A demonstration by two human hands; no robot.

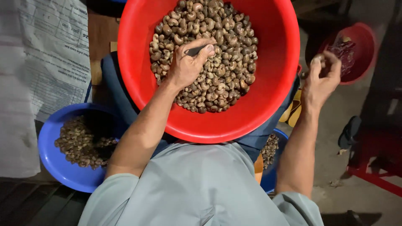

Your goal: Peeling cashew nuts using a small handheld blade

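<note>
A big red basin (276, 71) rests on my lap, holding a heap of brown cashew nuts (226, 62). My left hand (188, 65) lies over the heap, fingers closed around a small dark tool (194, 51). Off to the right, beyond the basin's rim, my right hand (321, 77) is raised, its fingers pinched on a single nut (317, 60). That hand hovers beside a small red bowl (360, 42) with dark scraps in it.
A blue bowl (54, 159) of nuts sits at lower left on the floor, next to a white printed sack (37, 62). Another blue bowl (272, 167) with nuts peeks out under my right arm. A red stool frame (372, 175) and a sandal (349, 132) lie at right.
</note>
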